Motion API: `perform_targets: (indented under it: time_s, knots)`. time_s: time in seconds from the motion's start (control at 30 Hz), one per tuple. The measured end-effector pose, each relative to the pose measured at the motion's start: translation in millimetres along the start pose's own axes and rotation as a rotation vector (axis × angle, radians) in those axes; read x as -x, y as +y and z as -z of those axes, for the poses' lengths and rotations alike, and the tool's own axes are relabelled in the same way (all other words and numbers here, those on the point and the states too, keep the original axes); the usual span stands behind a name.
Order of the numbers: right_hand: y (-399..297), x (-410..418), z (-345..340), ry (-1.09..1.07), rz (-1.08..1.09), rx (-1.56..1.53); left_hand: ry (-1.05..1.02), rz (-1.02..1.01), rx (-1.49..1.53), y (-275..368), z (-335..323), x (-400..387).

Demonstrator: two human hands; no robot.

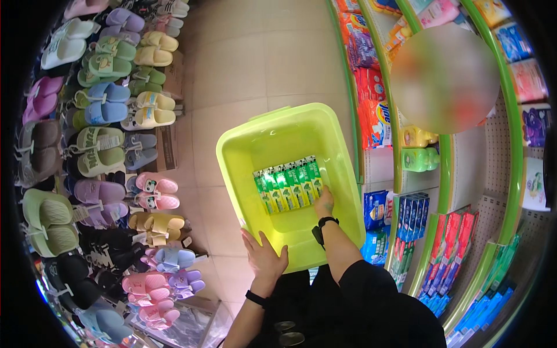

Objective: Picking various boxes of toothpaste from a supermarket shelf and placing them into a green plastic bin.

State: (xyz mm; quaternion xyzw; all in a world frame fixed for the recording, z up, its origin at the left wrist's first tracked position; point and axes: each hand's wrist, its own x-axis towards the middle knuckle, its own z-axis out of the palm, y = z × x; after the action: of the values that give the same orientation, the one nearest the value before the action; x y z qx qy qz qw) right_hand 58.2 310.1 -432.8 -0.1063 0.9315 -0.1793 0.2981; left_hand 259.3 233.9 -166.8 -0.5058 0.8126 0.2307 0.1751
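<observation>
A lime-green plastic basin is in front of me, its near end close to my dark clothing. Inside it, several green, white and yellow Darlie toothpaste boxes lie side by side in a slanted row. My right hand reaches into the basin and grips the right end of this row; its fingertips are partly hidden. At the basin's near left corner, my left hand holds the rim with fingers spread and the thumb on the inner side. Both wrists wear black bands.
Racks of slippers line the left side above a tiled floor. Green-edged shelves on the right carry detergent bags, green bottles and blue boxes. Red boxes stand lower down. A blurred disc covers part of the upper right.
</observation>
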Motion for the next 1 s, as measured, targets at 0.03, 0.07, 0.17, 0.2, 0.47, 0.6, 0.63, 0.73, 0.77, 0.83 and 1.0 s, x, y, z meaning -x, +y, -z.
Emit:
perform_targets:
  time_s: [0.03, 0.07, 0.17, 0.2, 0.47, 0.6, 0.63, 0.73, 0.77, 0.83, 1.0]
  knots:
    - [-2, 1, -2, -0.043, 0.040, -0.005, 0.009, 0.005, 0.005, -1, -1, 1]
    - [-5, 5, -3, -0.041, 0.035, -0.024, 0.015, -0.003, -0.013, -3, -3, 3]
    - [-22, 26, -15, -0.053, 0.017, -0.134, 0.030, 0.006, -0.125, -15, -4, 11]
    - [-23, 34, -29, -0.057, 0.024, -0.115, 0.014, 0.043, -0.136, -21, -3, 16]
    - [-82, 121, 93, -0.421, 0.381, -0.107, -0.016, 0.042, -0.106, -49, -37, -3]
    - [-87, 185, 235, -0.365, 0.680, -0.257, 0.246, -0.043, 0.046, -27, -24, -5]
    - [-77, 198, 275, -0.300, 0.667, -0.353, 0.309, -0.143, 0.167, -19, -29, -11]
    - [-29, 233, 389, 0.108, 0.638, -0.437, 0.327, -0.348, 0.454, 77, -6, 11]
    - [-10, 244, 418, 0.370, 0.696, -0.384, 0.379, -0.414, 0.467, 101, -6, 19]
    - [28, 267, 473, 0.736, 0.662, -0.258, 0.272, -0.540, 0.634, 161, 3, 46]
    - [86, 328, 595, 1.151, 0.433, 0.120, 0.088, -1.036, 0.797, 308, 43, 146]
